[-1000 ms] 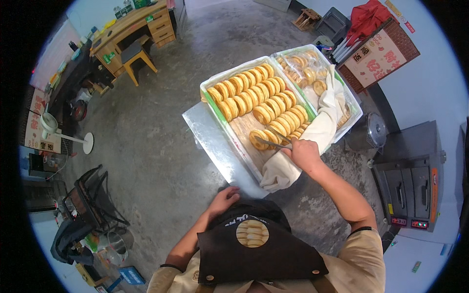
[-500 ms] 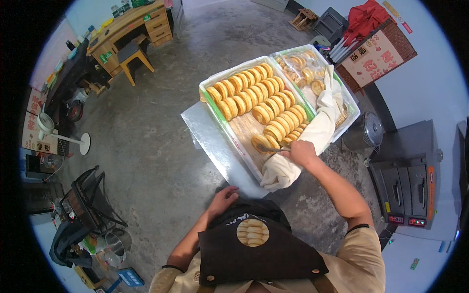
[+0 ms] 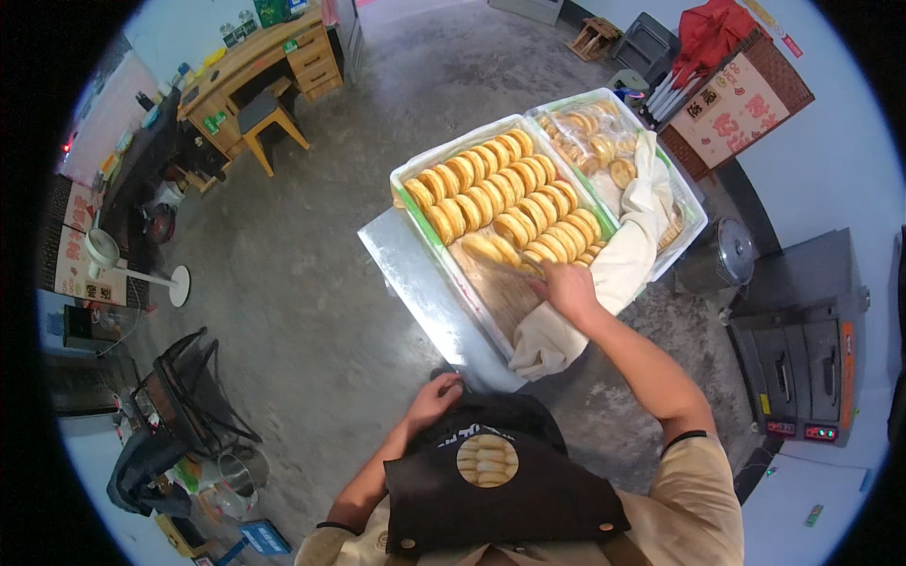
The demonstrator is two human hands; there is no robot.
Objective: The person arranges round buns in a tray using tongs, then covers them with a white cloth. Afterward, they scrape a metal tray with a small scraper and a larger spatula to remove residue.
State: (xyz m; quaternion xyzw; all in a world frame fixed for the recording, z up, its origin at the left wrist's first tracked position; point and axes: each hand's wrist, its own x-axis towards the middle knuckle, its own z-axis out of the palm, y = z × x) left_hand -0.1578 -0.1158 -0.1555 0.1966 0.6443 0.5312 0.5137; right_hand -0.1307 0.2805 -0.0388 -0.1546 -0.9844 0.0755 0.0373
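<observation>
Change: since the earlier frames the right hand (image 3: 569,286) has stayed at the near row of flat cakes, shifting slightly along the tray; the loose cakes ahead of its fingertips now lie further to its left, and the left hand has barely moved.
Right hand: reached forward over the near tray (image 3: 444,253), fingers curled and close together at the end of the front row; whether they pinch a cake or a thin tool I cannot tell, since the fingertips hide it.
Flat cakes (image 3: 505,193): round, golden-brown, standing on edge in overlapping rows just beyond and to the left of the right hand; two or three lie flatter right at its fingertips.
Tray paper (image 3: 498,294): bare brown lining directly left of the right hand, with no cakes on it.
White cloth (image 3: 566,325): under and just behind the right wrist, draped over the tray's near corner and running up to the far tray.
Far tray (image 3: 684,193): beyond the right hand and to its right, with paler cakes in clear wrap.
Left hand (image 3: 436,396): low, near the body, fingers loosely bent, resting at the near edge of the metal table (image 3: 415,283); it holds nothing.
Apron (image 3: 491,481): dark, just behind the left hand.
</observation>
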